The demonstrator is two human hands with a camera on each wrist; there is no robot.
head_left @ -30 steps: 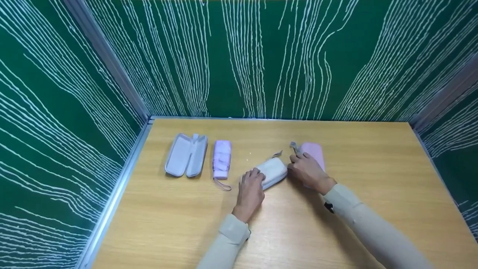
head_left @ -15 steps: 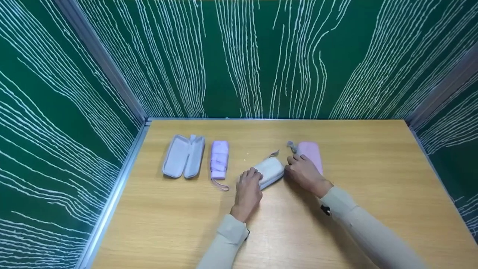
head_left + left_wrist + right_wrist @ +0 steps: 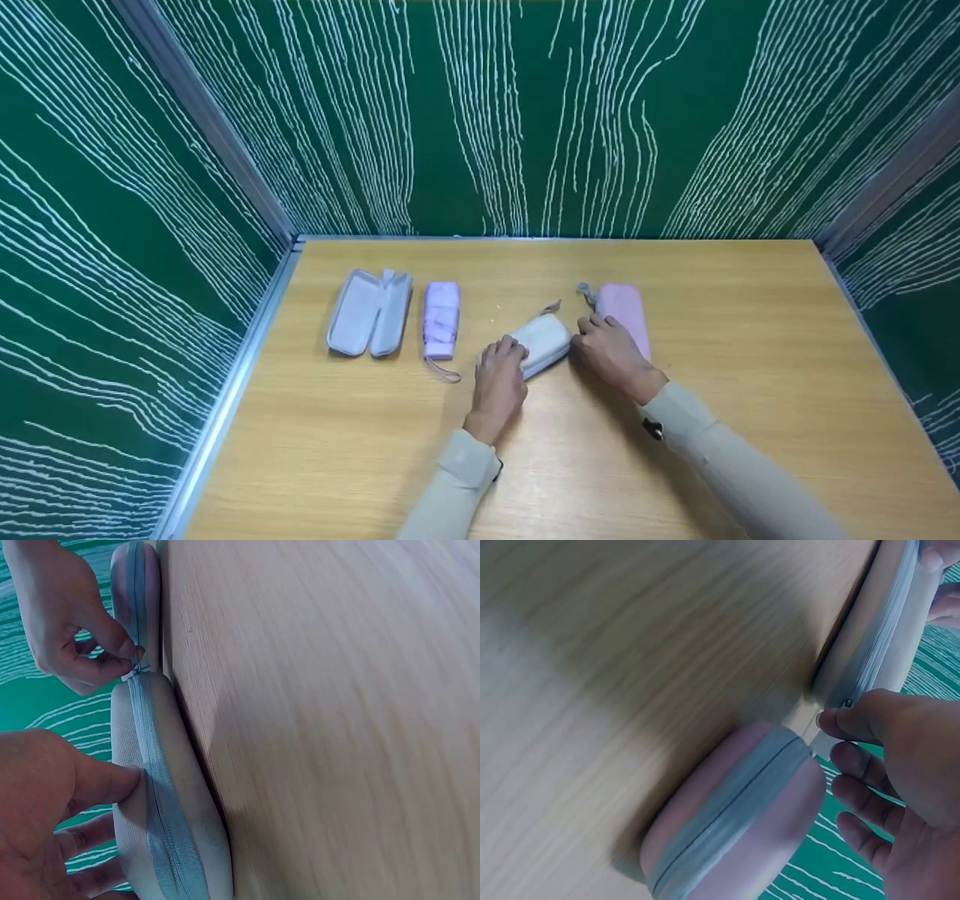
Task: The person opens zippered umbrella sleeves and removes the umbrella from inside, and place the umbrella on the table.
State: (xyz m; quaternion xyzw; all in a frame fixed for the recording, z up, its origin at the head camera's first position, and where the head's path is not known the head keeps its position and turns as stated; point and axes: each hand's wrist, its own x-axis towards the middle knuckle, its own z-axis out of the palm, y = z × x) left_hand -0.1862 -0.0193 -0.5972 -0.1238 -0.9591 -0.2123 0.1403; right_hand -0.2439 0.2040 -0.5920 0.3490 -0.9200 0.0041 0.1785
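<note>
A closed off-white zip case (image 3: 546, 343) lies slanted on the table, its grey zipper facing the person. My left hand (image 3: 499, 384) holds its left end, thumb (image 3: 124, 784) on the upper side close to the zipper band and fingers on the far side. At the other end, my right hand (image 3: 615, 356) pinches the small zipper pull (image 3: 847, 703) between thumb and forefinger, its other fingers loosely bent. Close by the right hand is a pink zip case (image 3: 626, 307) with a grey zipper band (image 3: 731, 817), partly hidden by that hand in the head view.
On the left, a grey hard case (image 3: 354, 315) lies opened out. Beside it is a folded lilac umbrella (image 3: 441, 319) with a wrist loop (image 3: 444, 372). Green walls (image 3: 465, 120) with white wavy lines border the wooden table (image 3: 337, 450) at the back and sides.
The head view has shifted slightly. Both hands stay at the off-white case, with no clear movement of the zipper pull.
</note>
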